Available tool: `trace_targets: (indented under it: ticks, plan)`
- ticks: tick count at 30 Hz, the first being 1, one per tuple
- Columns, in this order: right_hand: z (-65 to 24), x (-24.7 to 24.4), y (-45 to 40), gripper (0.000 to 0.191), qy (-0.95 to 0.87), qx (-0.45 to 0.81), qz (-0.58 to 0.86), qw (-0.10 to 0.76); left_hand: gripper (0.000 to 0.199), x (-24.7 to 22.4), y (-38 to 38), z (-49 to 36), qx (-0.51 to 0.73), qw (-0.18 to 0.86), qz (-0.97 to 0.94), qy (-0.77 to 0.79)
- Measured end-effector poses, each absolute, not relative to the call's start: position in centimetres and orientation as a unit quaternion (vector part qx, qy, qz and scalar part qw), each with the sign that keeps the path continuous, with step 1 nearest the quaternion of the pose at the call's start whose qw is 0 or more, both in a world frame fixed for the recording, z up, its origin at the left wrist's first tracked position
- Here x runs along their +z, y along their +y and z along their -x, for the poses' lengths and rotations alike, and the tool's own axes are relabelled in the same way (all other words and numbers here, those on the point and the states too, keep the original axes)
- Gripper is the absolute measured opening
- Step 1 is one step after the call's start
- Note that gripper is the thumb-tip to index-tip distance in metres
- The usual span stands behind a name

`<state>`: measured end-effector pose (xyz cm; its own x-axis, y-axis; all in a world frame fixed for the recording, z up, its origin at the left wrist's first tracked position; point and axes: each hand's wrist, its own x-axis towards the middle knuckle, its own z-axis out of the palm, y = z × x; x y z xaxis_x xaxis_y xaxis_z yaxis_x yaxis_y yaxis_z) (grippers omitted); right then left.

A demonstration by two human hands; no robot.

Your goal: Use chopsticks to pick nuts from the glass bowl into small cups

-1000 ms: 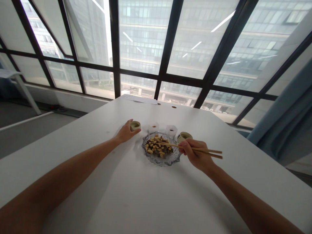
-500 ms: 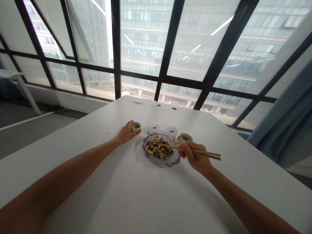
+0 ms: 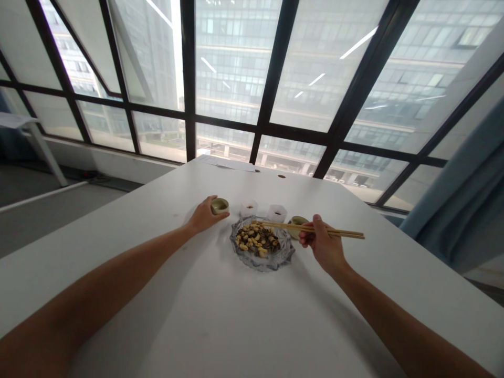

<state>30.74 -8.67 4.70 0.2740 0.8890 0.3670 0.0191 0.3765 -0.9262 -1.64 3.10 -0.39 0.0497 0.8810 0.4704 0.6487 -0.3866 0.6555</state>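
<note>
My left hand is wrapped round a small pale green cup on the table, thumb in front and fingers behind. In my right hand is a pair of wooden chopsticks, reaching left over a glass plate. Peanuts and dark seeds are heaped on this scalloped plate. The chopstick tips hover over the plate's far rim; whether they pinch anything is too small to tell. A second green cup stands behind the right fingers, partly hidden by them and the chopsticks.
Behind the plate stand two small white cups, a left one and a right one, each with something dark inside. A sheet of paper lies at the white table's far edge, before the windows. A blue curtain hangs at right.
My right hand and the chopsticks have risen a little, and the tips moved from among the peanuts to above the plate's far rim. My left hand stays on the cup.
</note>
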Motion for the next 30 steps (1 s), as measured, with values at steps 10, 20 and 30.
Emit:
trace_targets:
  ticks: [10, 20, 30]
  plan:
    - [-30.9, 6.4, -12.1, 0.042, -0.762, -0.017, 0.394, 0.514, 0.067, -0.4, 2.7, 1.8, 0.467, 0.073, -0.739, 0.48]
    - [-31.1, 6.7, -11.8, 0.03, -0.78, -0.054, 0.347, 0.518, 0.064, -0.8, 3.4, 1.8, 0.479, 0.07, -0.72, 0.497]
    - [-31.4, 8.2, -11.7, 0.043, -0.739, -0.005, 0.418, 0.528, 0.076, 0.4, 3.6, 2.2, 0.387, 0.155, -0.695, 0.586]
